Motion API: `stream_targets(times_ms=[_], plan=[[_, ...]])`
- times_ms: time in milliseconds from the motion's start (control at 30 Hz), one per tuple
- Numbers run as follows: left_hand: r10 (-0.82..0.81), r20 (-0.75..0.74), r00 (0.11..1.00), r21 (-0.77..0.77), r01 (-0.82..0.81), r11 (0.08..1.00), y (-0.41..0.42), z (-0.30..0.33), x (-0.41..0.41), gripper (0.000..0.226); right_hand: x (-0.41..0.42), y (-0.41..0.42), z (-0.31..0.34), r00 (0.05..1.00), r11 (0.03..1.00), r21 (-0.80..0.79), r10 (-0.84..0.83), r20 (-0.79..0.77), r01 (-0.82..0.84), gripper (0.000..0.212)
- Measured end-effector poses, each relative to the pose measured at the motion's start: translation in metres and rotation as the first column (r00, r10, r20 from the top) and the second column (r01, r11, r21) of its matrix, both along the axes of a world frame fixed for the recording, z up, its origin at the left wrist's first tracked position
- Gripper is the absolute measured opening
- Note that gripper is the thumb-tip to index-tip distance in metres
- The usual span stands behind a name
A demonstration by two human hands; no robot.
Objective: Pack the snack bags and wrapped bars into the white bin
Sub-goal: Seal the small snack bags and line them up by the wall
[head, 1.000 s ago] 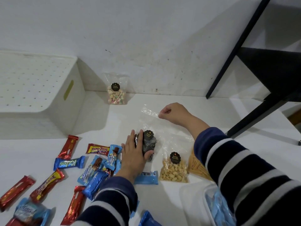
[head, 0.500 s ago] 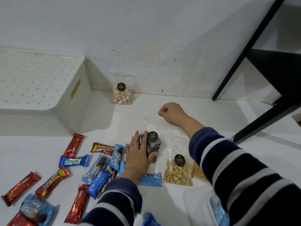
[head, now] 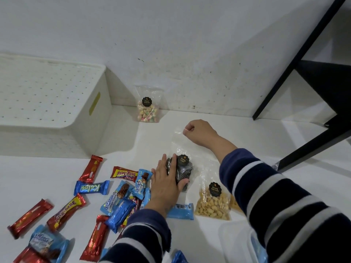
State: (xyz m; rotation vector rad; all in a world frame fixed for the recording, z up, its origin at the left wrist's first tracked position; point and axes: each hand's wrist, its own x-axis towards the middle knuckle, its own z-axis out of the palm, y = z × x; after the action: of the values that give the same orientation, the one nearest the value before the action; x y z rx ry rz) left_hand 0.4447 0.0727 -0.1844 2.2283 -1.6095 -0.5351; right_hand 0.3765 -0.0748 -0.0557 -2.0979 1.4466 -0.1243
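L hand (head: 167, 184) flat on dark snack bag (head: 183, 172); R hand (head: 199, 131) pinches bag's clear top, wrapped bars (head: 91, 187) alongside.

— What sits on the white counter (head: 266, 133)?
— The white bin (head: 57, 103) at the back left, upside down. A bag of coloured snacks (head: 148, 111) against the wall, a dark-snack bag (head: 182, 170), a peanut bag (head: 213, 204).
— And in front?
— Scattered wrapped bars (head: 91, 187), red and blue.

Looks like someone's room at home, not a shop: plain white floor (head: 218, 120) meeting a scuffed white wall (head: 171, 44), black furniture legs (head: 296, 57) far right, plastic storage bin (head: 57, 95) far left.
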Motion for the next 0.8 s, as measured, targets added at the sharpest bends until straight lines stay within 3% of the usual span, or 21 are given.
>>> stream_targets(times_ms=[133, 400, 667, 800], plan=[[0.002, -0.003, 1.0, -0.008, -0.002, 1.0, 0.0, 0.0, 0.002, 0.082, 0.007, -0.002, 0.002, 1.0, 1.0, -0.019, 0.008, 0.007, -0.008, 0.015], [-0.005, 0.004, 1.0, 0.013, 0.005, 1.0, 0.0, 0.001, 0.001, 0.083, 0.012, 0.002, 0.001, 0.999, 1.0, -0.02, 0.02, 0.028, -0.02, 0.011], [-0.001, -0.018, 1.0, 0.013, 0.001, 1.0, 0.001, 0.003, 0.001, 0.083, 0.017, -0.001, -0.008, 1.0, 0.998, -0.056, -0.012, 0.011, 0.013, 0.02], [0.0, -0.032, 0.999, 0.009, 0.0, 1.0, 0.001, 0.004, 0.001, 0.083, 0.007, -0.006, -0.003, 0.999, 0.999, 0.004, 0.049, 0.01, -0.049, 0.012]])
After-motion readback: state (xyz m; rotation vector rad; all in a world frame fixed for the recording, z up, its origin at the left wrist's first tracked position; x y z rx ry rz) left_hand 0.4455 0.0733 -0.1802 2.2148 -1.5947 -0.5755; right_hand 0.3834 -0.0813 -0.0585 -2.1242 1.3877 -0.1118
